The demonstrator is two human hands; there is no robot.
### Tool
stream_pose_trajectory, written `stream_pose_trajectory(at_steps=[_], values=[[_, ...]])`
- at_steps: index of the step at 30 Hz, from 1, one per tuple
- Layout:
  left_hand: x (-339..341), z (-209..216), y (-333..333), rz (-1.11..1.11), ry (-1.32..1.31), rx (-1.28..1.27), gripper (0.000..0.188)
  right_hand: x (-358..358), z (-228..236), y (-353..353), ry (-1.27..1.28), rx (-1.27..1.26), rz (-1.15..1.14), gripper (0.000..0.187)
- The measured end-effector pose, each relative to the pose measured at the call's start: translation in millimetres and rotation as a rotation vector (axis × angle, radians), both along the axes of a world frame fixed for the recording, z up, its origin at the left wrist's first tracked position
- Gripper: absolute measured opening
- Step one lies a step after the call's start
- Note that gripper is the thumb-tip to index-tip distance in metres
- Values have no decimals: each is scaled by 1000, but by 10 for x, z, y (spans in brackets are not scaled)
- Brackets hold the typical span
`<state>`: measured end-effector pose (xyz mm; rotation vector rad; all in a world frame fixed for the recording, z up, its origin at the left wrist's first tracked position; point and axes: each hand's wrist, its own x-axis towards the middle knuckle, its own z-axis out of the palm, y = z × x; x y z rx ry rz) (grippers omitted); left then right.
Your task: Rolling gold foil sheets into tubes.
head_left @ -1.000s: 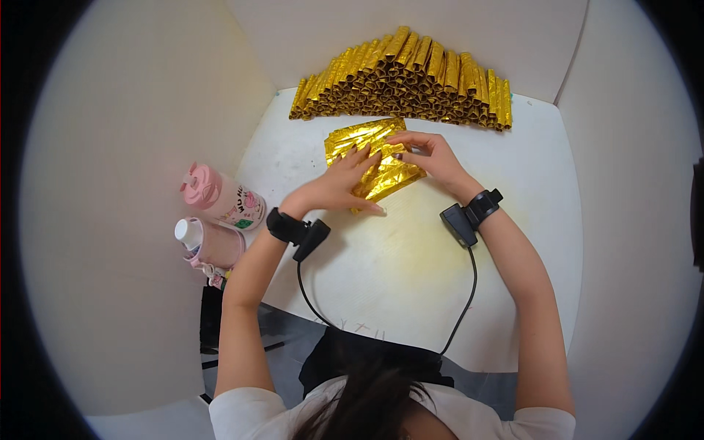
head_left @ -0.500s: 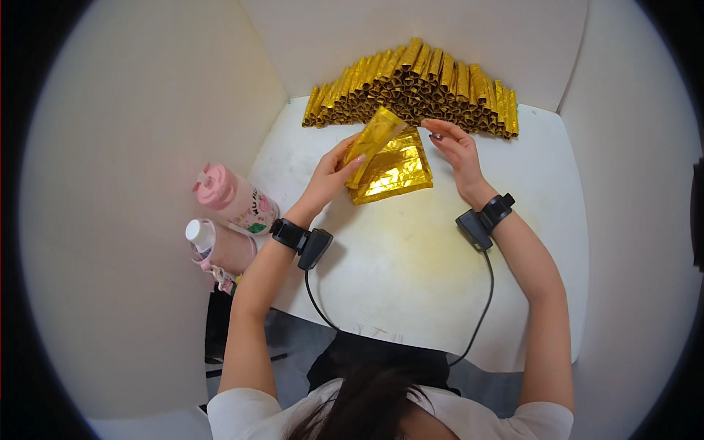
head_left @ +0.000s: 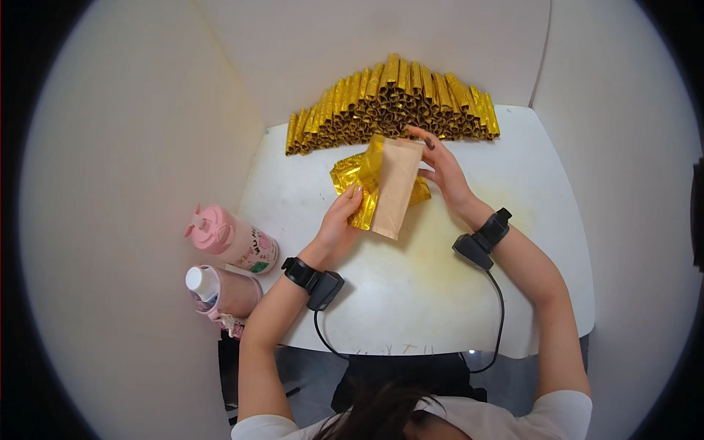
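My left hand holds a folded sheet of gold foil paper, thumb on its front. The sheet is opened out. Its gold part lies to the left and a plain brown panel faces up on the right. At the panel's upper right edge is my right hand, its fingers apart and curved, one reaching above the top corner. Whether those fingers touch the panel is hard to see. Beneath lies more gold foil on the white table, mostly hidden by the held sheet.
Against the back wall stands a heap of rolled gold foil tubes, brown inside. To the left are a pink-lidded bottle and a pink holder with a white-capped bottle. Both wrists wear black devices with cables hanging over the table.
The folded gold sheet has been opened, so its brown side now shows. My right hand has come to its right edge. The view has shifted, with the heap now further left.
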<state>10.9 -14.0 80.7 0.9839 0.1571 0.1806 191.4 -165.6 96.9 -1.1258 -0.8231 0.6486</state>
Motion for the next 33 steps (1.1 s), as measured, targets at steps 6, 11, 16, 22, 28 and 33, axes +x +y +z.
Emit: stream_pose_trajectory(at_steps=[6, 11, 16, 22, 28, 33], values=[[78, -248, 54, -29, 77, 156, 44, -164, -76, -11, -89, -81, -72, 54], [116, -221, -52, -8, -86, 486, 46, -199, -162, -44, -125, -60, -77, 49], [167, -205, -100, 134, -66, 624, 50, -192, -189, -43, -111, -95, -99, 46], [142, -199, -49, 269, 63, 771, 36, -155, -240, -66, -130, -173, -44, 46], [160, -231, -55, 279, 43, 609, 26, -106, -356, -19, -78, -162, -86, 29], [160, -267, -42, 261, 29, 705, 24, -91, -328, -32, -87, -234, -63, 30]])
